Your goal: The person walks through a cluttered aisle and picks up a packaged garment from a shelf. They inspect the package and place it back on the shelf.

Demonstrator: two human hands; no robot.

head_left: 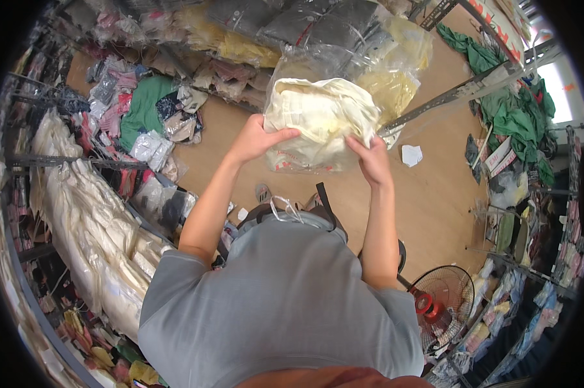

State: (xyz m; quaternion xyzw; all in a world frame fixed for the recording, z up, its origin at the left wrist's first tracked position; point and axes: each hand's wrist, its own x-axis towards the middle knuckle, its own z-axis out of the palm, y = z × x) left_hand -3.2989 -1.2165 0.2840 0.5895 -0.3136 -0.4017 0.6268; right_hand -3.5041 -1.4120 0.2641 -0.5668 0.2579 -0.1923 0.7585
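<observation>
Out in front of me I hold a folded cream-coloured garment [318, 116] in a clear plastic bag [292, 160] with red print near its lower edge. My left hand [261, 137] grips the left side, its thumb lying over the front and its other fingers hidden behind. On the opposite side, my right hand [372, 159] pinches the bunched edge of cream cloth between thumb and fingers. Part of the cloth shows above the bag's plastic, though I cannot tell how far it is out. Just beyond the bag is a shelf with grey bagged garments [305, 22].
Racks of clothing surround me. Long cream garments in plastic [104, 239] hang at left. A green cloth pile [146, 110] lies at far left, another green heap [515, 123] at right. A floor fan [440, 301] stands behind right. A white paper scrap [411, 155] lies on the floor.
</observation>
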